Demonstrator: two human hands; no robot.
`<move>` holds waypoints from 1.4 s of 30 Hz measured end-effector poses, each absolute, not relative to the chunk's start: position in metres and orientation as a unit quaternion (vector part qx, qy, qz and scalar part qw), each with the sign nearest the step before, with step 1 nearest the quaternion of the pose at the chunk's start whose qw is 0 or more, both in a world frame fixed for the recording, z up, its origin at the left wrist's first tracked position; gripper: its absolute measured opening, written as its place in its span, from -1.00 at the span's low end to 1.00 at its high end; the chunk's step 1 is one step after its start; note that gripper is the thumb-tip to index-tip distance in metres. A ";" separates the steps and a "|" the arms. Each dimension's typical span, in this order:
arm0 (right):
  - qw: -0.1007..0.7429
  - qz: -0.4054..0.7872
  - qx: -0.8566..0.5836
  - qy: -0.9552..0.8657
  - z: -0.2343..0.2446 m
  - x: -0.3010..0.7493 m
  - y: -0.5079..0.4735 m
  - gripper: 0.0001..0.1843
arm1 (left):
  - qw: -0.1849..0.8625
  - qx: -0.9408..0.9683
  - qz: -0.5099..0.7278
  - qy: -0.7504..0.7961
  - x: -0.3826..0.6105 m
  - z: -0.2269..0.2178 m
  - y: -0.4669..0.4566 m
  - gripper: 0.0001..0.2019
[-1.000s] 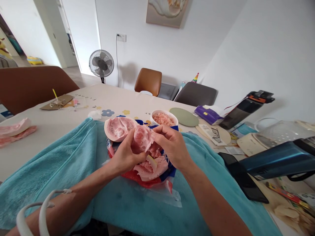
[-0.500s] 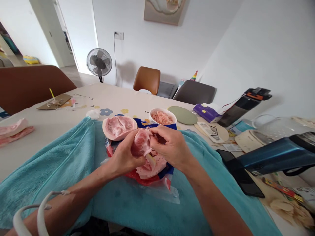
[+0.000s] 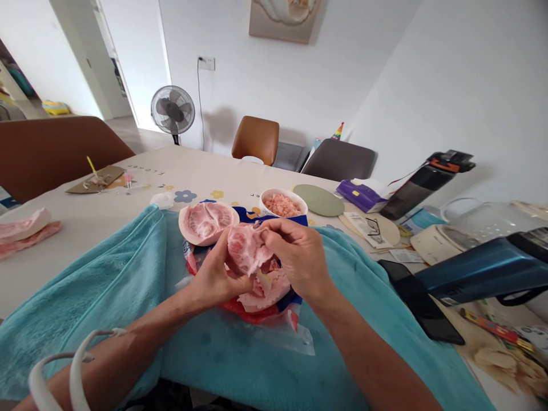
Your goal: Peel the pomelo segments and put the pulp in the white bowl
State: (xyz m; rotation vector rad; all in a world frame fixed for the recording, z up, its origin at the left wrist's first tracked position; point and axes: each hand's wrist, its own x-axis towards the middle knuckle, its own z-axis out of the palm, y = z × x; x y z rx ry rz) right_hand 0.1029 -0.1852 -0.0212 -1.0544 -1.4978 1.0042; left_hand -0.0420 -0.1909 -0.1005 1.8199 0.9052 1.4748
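My left hand (image 3: pixel 214 277) is closed round a pink pomelo segment (image 3: pixel 243 249), cupping it from below and the left. My right hand (image 3: pixel 295 257) pinches the top right of the same segment with thumb and fingertips. Beneath both hands lies a heap of pink peel and membrane (image 3: pixel 265 285) on a plastic bag (image 3: pixel 274 331) spread over a turquoise towel (image 3: pixel 107 268). A halved pomelo (image 3: pixel 208 221) sits just behind my left hand. A white bowl (image 3: pixel 268 197) of picked pomelo flesh stands behind my right hand.
Pink rind pieces (image 3: pixel 23 228) lie at the table's left edge. To the right are a black phone (image 3: pixel 419 305), a dark blue flask (image 3: pixel 483 268), glasses on paper (image 3: pixel 372 228), a green round mat (image 3: pixel 321 201) and a purple tissue pack (image 3: pixel 362 195). Chairs (image 3: pixel 256 138) and a fan (image 3: pixel 172 111) stand beyond.
Both hands stay on the segment. My right fingers have shifted slightly along its top edge and the segment has turned a little in my left hand.
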 end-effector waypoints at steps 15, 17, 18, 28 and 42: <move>0.358 0.478 -0.358 -0.718 -0.009 0.132 -0.178 -0.84 | 0.293 0.763 0.490 0.301 -0.051 -0.084 -0.193 -0.11; 0.349 0.420 -0.344 -0.764 -0.005 0.135 -0.179 -0.94 | 0.283 0.785 0.464 0.298 -0.052 -0.085 -0.194 -0.05; 0.343 0.389 -0.334 -0.787 -0.004 0.137 -0.179 -0.93 | 0.277 0.791 0.456 0.299 -0.053 -0.085 -0.194 -0.03; 0.375 0.155 -0.341 -0.848 -0.011 0.121 -0.188 -0.79 | 0.156 0.800 0.476 0.331 -0.048 -0.086 -0.196 -0.09; 0.445 0.368 -0.410 -0.706 -0.014 0.115 -0.181 -0.84 | 0.088 0.766 0.539 0.339 -0.045 -0.090 -0.188 -0.29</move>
